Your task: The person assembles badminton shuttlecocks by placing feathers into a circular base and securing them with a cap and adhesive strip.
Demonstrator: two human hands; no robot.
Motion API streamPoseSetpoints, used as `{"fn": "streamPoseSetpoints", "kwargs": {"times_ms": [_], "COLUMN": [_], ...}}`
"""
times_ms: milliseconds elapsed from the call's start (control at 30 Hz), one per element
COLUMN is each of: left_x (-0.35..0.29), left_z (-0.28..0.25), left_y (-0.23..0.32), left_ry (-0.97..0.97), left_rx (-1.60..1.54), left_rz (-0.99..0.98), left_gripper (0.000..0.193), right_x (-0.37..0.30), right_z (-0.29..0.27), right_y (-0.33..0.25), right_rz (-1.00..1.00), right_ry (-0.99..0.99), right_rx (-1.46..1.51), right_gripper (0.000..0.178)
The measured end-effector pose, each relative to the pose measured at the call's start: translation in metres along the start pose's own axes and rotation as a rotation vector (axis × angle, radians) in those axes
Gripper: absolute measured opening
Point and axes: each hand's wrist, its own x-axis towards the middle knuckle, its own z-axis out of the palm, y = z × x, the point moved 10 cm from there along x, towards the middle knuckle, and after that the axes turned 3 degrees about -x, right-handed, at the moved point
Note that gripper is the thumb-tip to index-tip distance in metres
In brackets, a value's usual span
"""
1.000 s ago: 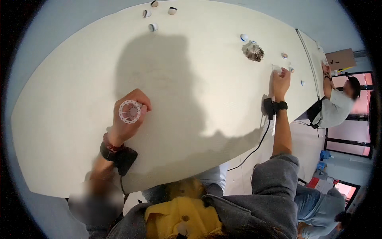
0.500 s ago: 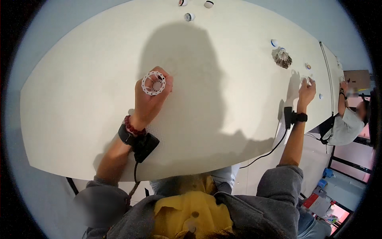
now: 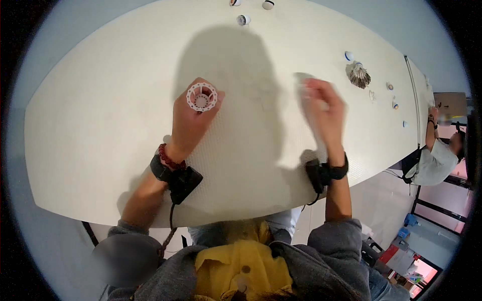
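Observation:
My left hand (image 3: 193, 113) is wrapped round a white, open cup-shaped frame (image 3: 202, 97) with a ring of small holes at its rim, its wide mouth facing up. To the right, my right hand (image 3: 325, 105) is above the table, blurred by motion. Its fingers are drawn together in a pinch, and a faint pale spot shows at the tips, too smeared to name. Farther right lies a feathered shuttlecock (image 3: 359, 77), beside a white cork head with a blue band (image 3: 349, 56). A small white piece (image 3: 371, 95) and another cork head (image 3: 395, 105) lie nearer.
More small round heads (image 3: 389, 86) lie along the right side of the white table (image 3: 100, 125). Several others, including one with a grey face (image 3: 243, 20), stand at the far edge. Beyond the right edge, a person (image 3: 434, 158) works near a cardboard box (image 3: 450, 104).
My right hand has left the small pieces at the right and swung left toward my left hand. The frame in my left hand has shifted slightly up and right and is more upright.

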Motion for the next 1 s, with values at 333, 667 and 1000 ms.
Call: {"fn": "streamPoseSetpoints", "kwargs": {"times_ms": [333,667,1000], "left_x": [0.004,0.001,-0.004], "left_z": [-0.010,0.006,0.014], "left_y": [-0.009,0.007,-0.009], "left_ry": [0.071,-0.062,-0.213], "left_rx": [-0.109,-0.057,-0.166], "left_rz": [0.082,0.021,-0.165], "left_gripper": [0.007,0.009,0.007], "right_x": [0.005,-0.020,-0.024], "right_z": [0.137,0.106,0.104], "right_y": [-0.099,-0.049,-0.042], "right_rz": [-0.536,0.094,0.192], "right_ry": [-0.316,-0.382,-0.489], "right_rx": [-0.366,0.286,0.564], "right_gripper": [0.031,0.012,0.015]}}
